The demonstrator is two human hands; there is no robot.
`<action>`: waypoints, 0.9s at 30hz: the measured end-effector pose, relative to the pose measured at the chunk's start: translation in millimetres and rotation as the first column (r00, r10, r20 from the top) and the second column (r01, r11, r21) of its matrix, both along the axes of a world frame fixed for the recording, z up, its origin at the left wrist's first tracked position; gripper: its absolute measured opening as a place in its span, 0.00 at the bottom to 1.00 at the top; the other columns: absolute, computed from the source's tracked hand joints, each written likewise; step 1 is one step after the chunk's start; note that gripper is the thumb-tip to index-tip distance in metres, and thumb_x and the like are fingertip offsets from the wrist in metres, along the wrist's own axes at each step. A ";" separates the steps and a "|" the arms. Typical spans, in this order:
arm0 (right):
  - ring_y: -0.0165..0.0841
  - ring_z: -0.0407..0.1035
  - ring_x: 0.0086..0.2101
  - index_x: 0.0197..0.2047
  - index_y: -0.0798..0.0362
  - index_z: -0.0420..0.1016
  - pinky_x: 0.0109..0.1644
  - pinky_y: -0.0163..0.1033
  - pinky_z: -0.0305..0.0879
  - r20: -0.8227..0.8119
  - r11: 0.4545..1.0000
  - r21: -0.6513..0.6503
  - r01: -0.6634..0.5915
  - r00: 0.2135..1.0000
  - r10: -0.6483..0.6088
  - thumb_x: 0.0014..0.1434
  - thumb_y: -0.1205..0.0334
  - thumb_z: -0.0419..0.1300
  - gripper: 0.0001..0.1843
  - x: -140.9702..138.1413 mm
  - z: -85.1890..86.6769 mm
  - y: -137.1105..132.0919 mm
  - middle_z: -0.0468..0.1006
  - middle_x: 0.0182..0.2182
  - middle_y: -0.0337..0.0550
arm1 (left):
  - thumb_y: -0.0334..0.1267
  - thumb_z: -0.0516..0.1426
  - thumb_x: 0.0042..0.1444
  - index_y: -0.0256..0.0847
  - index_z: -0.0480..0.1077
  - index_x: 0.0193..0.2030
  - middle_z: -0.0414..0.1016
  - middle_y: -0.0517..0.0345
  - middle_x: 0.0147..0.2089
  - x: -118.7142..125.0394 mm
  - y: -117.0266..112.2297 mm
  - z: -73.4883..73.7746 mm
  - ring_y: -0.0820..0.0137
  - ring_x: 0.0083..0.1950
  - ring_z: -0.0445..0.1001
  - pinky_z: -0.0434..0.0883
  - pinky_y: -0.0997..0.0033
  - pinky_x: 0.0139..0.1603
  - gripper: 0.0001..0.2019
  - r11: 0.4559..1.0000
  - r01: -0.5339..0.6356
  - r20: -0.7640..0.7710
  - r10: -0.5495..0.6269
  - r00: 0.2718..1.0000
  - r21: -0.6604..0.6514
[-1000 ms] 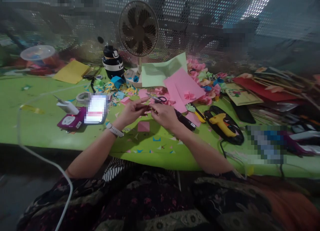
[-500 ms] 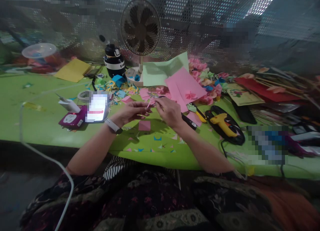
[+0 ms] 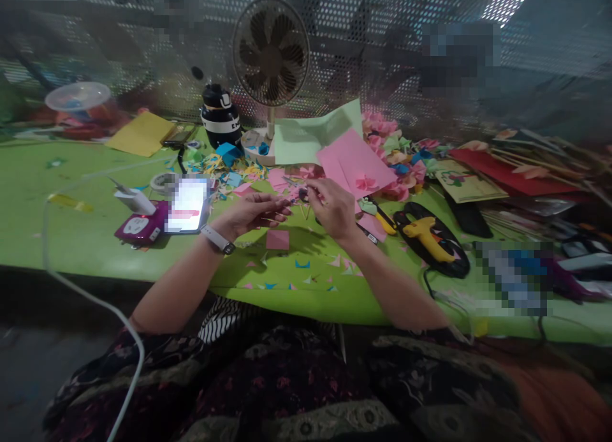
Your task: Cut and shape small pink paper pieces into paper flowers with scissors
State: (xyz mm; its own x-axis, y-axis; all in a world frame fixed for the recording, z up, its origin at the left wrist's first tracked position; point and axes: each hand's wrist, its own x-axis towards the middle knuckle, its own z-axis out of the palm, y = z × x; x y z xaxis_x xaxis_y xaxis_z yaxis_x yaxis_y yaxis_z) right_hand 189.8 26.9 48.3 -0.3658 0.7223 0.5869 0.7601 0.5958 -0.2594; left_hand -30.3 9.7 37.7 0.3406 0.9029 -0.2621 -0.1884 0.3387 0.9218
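My left hand (image 3: 255,213), with a watch on its wrist, has thumb and forefinger pinched on what looks like a small piece of pink paper, mostly covered by the fingertips. Just to its right, my right hand (image 3: 333,211) is curled around small scissors (image 3: 303,193) with dark handles; their blades blur into the paper behind. Below both hands a pink paper square (image 3: 278,240) lies on the green table (image 3: 287,298). Blue, pink and white paper snippets (image 3: 302,264) are scattered near the front edge.
A lit phone (image 3: 187,205) leans by a purple power socket (image 3: 142,226) at left. Behind are a black bottle (image 3: 220,120), a fan (image 3: 271,53), pink sheets (image 3: 356,161) and paper flowers (image 3: 380,126). On the right lies a yellow glue gun (image 3: 430,235) with its cord.
My right hand has shifted slightly up and right, and the scissors have turned and drawn back from the left fingertips. The pink strip between the hands shows less.
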 end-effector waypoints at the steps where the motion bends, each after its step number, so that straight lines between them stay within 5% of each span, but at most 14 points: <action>1: 0.37 0.78 0.48 0.54 0.53 0.80 0.52 0.42 0.74 -0.001 1.000 0.004 0.001 1.000 -0.001 0.72 0.64 0.51 0.17 0.5 0.2 0.4 0.84 0.49 0.49 | 0.34 0.63 0.62 0.38 0.82 0.42 0.85 0.47 0.45 0.0 -0.2 0.3 0.75 0.33 0.81 0.78 0.78 0.34 0.05 1.000 0.000 -0.002 0.000 1.000 0.001; 27: 0.39 0.76 0.50 0.56 0.53 0.78 0.52 0.41 0.71 0.035 0.998 -0.017 0.060 0.998 -0.060 0.72 0.64 0.50 0.18 4.3 3.2 5.1 0.82 0.51 0.50 | 0.37 0.67 0.57 0.40 0.82 0.40 0.84 0.51 0.40 0.5 0.5 -1.3 0.73 0.35 0.80 0.77 0.75 0.38 0.05 0.978 -0.195 -0.002 0.195 0.981 0.079</action>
State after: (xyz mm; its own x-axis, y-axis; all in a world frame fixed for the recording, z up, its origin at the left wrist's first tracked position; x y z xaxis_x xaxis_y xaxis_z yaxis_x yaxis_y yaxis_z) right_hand 194.1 32.0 51.4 -0.3410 0.7538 0.5617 0.8029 0.5443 -0.2429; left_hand -29.8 10.2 36.4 0.1539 0.9695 -0.1909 -0.2349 0.2236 0.9460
